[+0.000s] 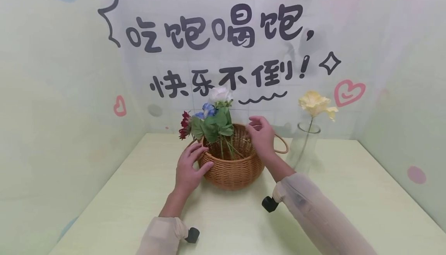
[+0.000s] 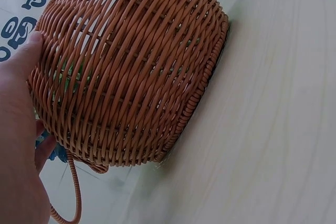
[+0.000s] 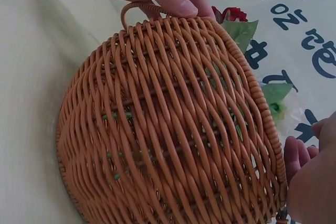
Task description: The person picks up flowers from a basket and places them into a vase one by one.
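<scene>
A round wicker basket (image 1: 231, 173) stands upright on the table. My left hand (image 1: 188, 171) holds its left side, fingers at the rim by the handle and thumb against the outer wall. A white flower (image 1: 220, 94), a blue flower (image 1: 208, 110) and a red flower (image 1: 185, 125) lean over the left rim. Their green stems (image 1: 226, 146) slant down inside. Over the right rim my right hand (image 1: 263, 137) hovers with loosely bent fingers and nothing in them. The right wrist view shows its fingers (image 3: 295, 156) close beside the rim.
Right of the basket stands a clear glass vase (image 1: 299, 150) with one yellow flower (image 1: 314, 103) in it. The basket's right handle loop (image 1: 287, 146) juts out toward the vase. A printed wall sheet (image 1: 223, 53) rises behind the pale table (image 1: 115, 212).
</scene>
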`<state>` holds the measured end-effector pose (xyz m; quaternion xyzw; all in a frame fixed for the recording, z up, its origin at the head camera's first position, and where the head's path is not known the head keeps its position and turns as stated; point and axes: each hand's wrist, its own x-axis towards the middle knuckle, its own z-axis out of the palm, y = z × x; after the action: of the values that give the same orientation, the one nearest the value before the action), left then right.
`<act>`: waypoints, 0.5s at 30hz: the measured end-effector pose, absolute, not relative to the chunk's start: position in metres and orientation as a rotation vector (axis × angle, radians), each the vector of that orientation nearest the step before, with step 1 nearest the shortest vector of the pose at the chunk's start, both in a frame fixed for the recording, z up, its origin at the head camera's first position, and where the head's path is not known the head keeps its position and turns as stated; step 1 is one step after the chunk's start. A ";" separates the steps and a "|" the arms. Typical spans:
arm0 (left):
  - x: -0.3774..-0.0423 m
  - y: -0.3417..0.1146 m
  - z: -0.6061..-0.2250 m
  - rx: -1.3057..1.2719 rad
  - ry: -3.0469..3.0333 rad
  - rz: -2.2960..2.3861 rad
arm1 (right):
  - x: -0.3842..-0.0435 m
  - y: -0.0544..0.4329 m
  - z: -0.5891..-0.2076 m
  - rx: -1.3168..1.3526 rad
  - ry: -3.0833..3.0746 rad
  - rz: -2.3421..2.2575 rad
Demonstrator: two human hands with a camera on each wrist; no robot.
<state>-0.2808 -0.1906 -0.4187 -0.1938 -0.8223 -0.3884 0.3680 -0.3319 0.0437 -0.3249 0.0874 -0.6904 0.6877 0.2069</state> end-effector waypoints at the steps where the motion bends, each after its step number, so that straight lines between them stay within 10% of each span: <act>1: -0.281 -0.190 -0.419 -0.497 -2.115 -0.995 | -0.332 0.042 -0.325 0.238 -1.925 1.916; 15: -0.280 -0.189 -0.418 -0.489 -2.117 -0.999 | -0.352 0.021 -0.314 0.066 -1.999 2.120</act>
<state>-0.2800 -0.1894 -0.4180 -0.1902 -0.8237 -0.3888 0.3663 -0.3519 0.0208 -0.3137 0.0227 -0.6815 0.7227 0.1131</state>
